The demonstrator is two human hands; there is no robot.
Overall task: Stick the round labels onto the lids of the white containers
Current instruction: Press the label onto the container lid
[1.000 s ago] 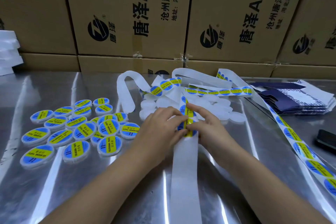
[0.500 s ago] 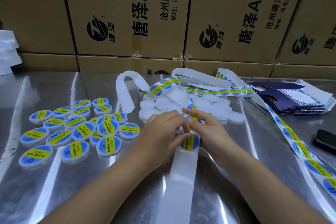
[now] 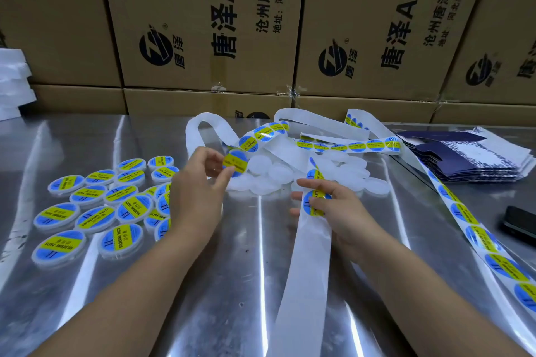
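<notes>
Pinching a loose round label (image 3: 235, 162), left hand (image 3: 200, 197) grip hovers by the bare white containers (image 3: 269, 175); right hand (image 3: 339, 211) grip clamps the label strip (image 3: 311, 240). Labelled containers (image 3: 87, 211) crowd the bench (image 3: 261, 284) on the left; bare pile remains, maybe a dozen, overlap hides the count.

bare table (image 3: 255, 269) open at centre; labelled containers (image 3: 95, 206) crowd left, backing strip (image 3: 304, 269) crosses right.

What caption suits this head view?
Left hand pinches a round label near unlabelled white containers; right hand grips the label strip.
</notes>
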